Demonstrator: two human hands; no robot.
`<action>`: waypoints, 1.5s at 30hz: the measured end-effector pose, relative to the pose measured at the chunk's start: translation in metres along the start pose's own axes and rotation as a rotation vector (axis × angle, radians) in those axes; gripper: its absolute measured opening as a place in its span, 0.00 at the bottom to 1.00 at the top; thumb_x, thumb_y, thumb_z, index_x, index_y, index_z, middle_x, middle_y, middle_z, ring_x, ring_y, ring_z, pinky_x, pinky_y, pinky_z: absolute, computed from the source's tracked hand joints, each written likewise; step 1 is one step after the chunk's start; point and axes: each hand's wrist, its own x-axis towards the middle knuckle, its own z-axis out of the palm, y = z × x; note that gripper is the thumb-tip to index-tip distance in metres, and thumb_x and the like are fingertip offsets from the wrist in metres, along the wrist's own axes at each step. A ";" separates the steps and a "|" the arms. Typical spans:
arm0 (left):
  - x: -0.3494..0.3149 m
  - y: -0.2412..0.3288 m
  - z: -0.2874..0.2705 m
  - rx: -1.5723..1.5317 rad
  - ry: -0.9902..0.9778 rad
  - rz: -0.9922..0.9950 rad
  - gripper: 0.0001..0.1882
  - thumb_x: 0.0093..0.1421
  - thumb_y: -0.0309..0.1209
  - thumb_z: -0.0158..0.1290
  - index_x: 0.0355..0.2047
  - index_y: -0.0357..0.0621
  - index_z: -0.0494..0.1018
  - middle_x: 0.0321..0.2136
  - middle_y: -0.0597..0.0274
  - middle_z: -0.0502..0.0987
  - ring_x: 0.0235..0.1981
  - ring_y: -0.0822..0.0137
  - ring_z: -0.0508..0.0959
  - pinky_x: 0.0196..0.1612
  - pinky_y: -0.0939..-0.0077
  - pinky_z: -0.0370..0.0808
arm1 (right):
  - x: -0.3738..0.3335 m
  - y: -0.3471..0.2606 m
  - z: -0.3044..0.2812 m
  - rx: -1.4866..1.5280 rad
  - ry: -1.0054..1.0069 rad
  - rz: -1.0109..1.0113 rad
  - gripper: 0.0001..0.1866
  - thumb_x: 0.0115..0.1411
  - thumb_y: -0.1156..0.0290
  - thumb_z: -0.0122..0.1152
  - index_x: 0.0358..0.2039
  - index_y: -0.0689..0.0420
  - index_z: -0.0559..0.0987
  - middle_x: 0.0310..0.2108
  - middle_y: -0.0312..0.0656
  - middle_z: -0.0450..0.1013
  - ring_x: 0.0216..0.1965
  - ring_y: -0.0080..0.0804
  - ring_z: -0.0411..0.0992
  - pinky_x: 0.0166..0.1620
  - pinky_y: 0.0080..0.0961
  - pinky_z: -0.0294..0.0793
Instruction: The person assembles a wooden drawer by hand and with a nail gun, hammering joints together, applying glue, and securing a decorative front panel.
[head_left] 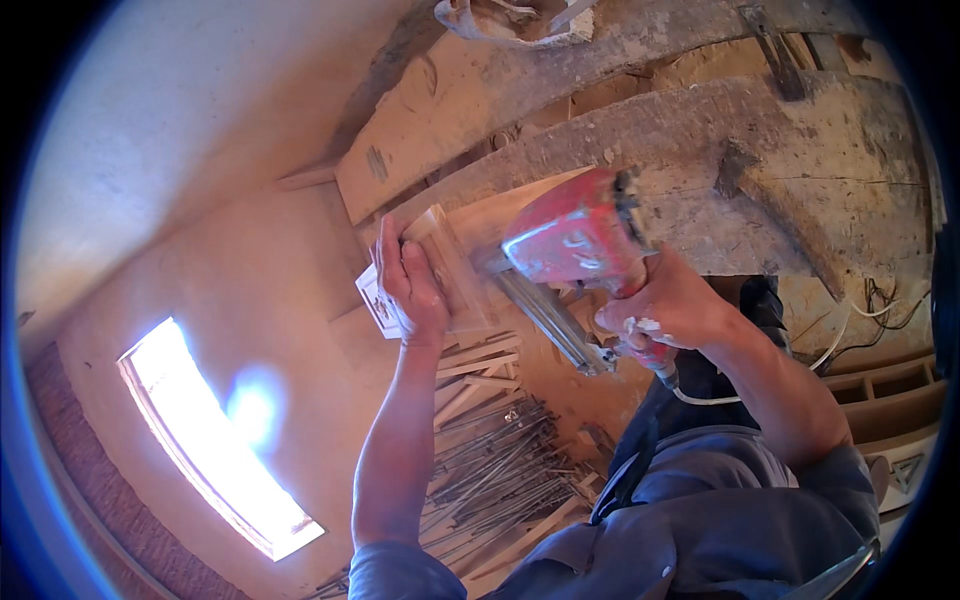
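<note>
Right hand (pixel 665 305): closed round the handle of a red nail gun (pixel 575 240), thumb and fingers wrapped on the grip; white smudges on the knuckles. Gun held in the air just in front of the bench (pixel 690 130); silver magazine (pixel 550 320) slants down from its nose toward the hand. Nose points left, near the wooden piece (pixel 450 260).

Left hand (pixel 415 290): on the wooden piece, by the near left end of the bench. Fingers nearly straight and close together, thumb lying along the wood; whether they pinch it or only press it, I cannot tell from this angle. A pale panel with a dark pattern (pixel 375 300) shows on the left side of this hand.

Bench: thick, worn planks, gaps between. Hammer (pixel 737 170) on the near plank, handle slanting toward its front edge. Thin pale hose (pixel 705 400) joins the base of the gun's handle and runs right. Below the left hand, wood strips (pixel 480 375) and a heap of thin rods (pixel 490 480). Bright window (pixel 220 440) at left.
</note>
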 end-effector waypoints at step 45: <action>0.017 0.018 -0.004 -0.060 -0.052 -0.082 0.25 0.71 0.43 0.44 0.49 0.29 0.77 0.42 0.46 0.80 0.46 0.52 0.77 0.52 0.61 0.70 | -0.015 -0.048 -0.041 -0.331 0.311 -0.053 0.11 0.48 0.77 0.63 0.35 0.63 0.78 0.23 0.42 0.75 0.22 0.28 0.74 0.24 0.31 0.71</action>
